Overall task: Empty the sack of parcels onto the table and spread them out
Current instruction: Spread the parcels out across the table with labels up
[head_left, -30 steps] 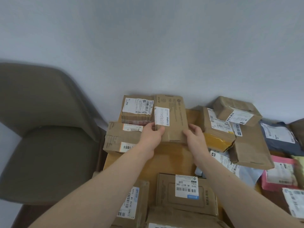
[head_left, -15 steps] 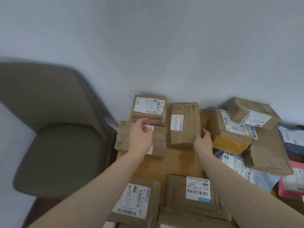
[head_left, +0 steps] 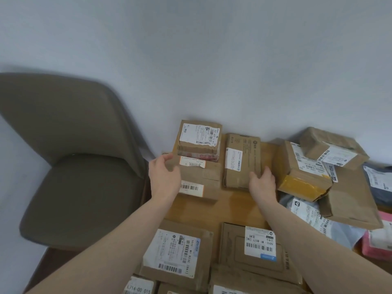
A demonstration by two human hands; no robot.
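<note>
Several brown cardboard parcels lie on a wooden table (head_left: pixel 203 211). My right hand (head_left: pixel 262 183) rests with relaxed fingers on the near right corner of an upright narrow box (head_left: pixel 240 158) lying flat at the back centre. My left hand (head_left: pixel 164 177) hovers with spread fingers over the left end of a wide low box (head_left: pixel 201 181), in front of a taller box (head_left: pixel 200 141) with a white label. No sack is in view.
A brown chair (head_left: pixel 70 166) stands left of the table against the pale wall. To the right lie stacked boxes (head_left: pixel 301 166), a flat brown envelope (head_left: pixel 350 200), grey and pink mailers. Two labelled boxes (head_left: pixel 176 253) sit near me.
The narrow box has been set down flat on the table. My left hand let it go and moved left over the wide low box. My right hand stays at the box's corner.
</note>
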